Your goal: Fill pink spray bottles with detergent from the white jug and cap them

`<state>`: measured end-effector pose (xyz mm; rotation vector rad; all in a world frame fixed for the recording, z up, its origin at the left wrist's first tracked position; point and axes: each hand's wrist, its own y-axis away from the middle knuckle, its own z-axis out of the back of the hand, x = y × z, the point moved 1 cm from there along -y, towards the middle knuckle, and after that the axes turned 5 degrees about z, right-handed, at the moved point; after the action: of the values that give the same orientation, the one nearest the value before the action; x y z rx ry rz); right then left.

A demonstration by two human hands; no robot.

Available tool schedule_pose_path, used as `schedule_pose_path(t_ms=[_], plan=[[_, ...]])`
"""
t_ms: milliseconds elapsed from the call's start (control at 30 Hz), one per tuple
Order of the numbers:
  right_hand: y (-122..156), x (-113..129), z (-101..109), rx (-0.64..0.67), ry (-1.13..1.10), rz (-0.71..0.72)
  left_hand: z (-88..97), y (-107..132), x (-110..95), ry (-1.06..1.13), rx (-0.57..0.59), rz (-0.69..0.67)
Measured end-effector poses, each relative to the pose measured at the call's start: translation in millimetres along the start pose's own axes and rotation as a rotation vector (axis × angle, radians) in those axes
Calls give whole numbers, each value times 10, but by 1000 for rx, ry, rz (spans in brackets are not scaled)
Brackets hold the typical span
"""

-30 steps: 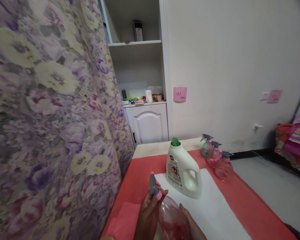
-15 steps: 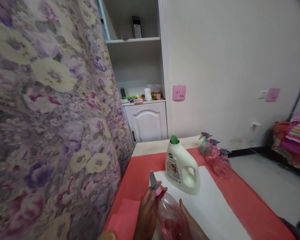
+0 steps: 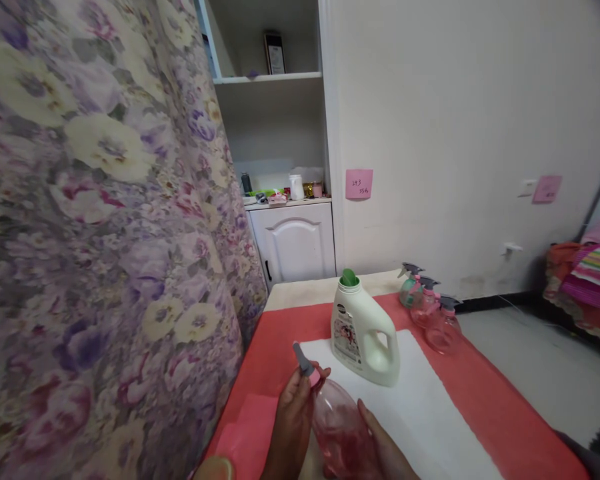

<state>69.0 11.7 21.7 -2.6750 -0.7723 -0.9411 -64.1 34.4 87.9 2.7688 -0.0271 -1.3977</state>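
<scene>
A clear pink spray bottle (image 3: 341,423) leans to the left between my hands, with pink liquid in its lower part. My left hand (image 3: 296,407) is closed around the pink collar of its grey spray head (image 3: 305,363). On the right side of the bottle's body, my right hand (image 3: 383,437) grips it, the thumb pointing up along the plastic. Just beyond stands a pale green detergent jug (image 3: 365,340), upright and uncapped, with a green piece (image 3: 349,276) showing in its mouth.
Several spray bottles (image 3: 443,333) stand in a row at the table's right edge. White paper (image 3: 430,393) lies on the red tablecloth (image 3: 275,340). A round tan object (image 3: 215,469) is at the bottom edge. A flowered curtain (image 3: 130,267) hangs at left, beside a white cabinet (image 3: 297,243).
The spray head has turned slightly and tips further left, with my left hand still around its collar. The bottle stays in both hands; the jug has not moved.
</scene>
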Motion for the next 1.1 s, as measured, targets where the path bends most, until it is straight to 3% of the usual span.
schedule_pose_path(t_ms=[333, 600, 833, 1100], plan=[[-160, -117, -105, -49, -28, 158, -32, 37, 13, -34, 32, 24], [-148, -124, -1, -76, -8, 205, -56, 48, 37, -35, 38, 47], [-130, -77, -25, -50, 24, 180, -90, 56, 60, -48, 40, 77], [-8, 30, 80, -76, 1, 16, 3, 5, 165, -132, 18, 50]])
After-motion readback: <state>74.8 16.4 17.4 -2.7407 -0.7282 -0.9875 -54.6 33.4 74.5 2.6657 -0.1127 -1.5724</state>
